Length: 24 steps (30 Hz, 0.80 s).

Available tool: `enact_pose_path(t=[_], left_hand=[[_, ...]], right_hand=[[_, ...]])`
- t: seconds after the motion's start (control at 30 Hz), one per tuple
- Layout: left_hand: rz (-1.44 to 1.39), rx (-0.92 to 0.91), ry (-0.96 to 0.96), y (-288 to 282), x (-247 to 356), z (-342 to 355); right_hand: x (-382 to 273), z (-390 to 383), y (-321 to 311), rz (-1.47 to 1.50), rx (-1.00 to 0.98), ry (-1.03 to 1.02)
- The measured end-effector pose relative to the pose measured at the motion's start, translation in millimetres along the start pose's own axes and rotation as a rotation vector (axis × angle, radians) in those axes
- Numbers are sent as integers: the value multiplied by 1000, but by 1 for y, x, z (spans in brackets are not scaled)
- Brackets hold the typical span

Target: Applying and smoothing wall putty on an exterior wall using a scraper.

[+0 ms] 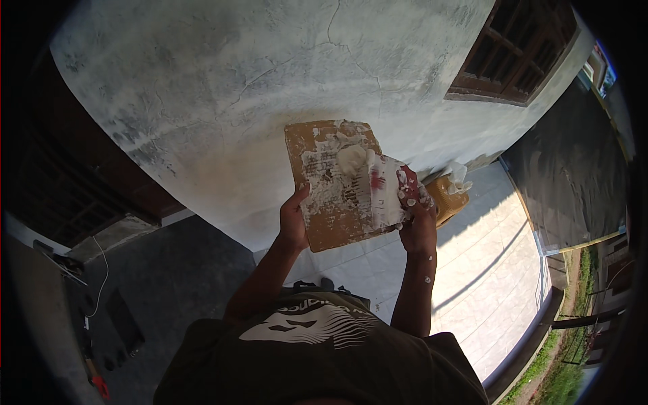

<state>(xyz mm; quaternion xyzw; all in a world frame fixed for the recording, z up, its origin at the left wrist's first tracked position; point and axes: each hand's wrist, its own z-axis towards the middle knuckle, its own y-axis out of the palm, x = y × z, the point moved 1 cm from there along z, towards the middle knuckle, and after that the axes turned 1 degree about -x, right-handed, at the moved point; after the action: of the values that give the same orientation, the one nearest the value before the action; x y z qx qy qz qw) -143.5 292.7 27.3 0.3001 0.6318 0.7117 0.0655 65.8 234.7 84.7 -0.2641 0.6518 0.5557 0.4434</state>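
Note:
My left hand grips the left edge of a brown board smeared with white putty, held up in front of me. A lump of white putty sits near the board's top. My right hand holds a putty knife with a red handle and a wide blade coated in white putty, its blade lying across the board's right side. Both hands are speckled with white. The grey-white plastered wall stands right behind the board.
A yellow bucket with white material stands on the tiled floor below my right hand. A brown wooden window is set in the wall at upper right. Tools and a cord lie on the dark floor at lower left.

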Motion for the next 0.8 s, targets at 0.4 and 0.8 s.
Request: enact_pose_path(t=[0.4,0.8], left_hand=[[162,-61,-7,-5,164,-89],[67,-84,142,11,301,-204]], right_hand=[[42,-48,162,207,-82,7],[29,-77,318,296,-319,48]])
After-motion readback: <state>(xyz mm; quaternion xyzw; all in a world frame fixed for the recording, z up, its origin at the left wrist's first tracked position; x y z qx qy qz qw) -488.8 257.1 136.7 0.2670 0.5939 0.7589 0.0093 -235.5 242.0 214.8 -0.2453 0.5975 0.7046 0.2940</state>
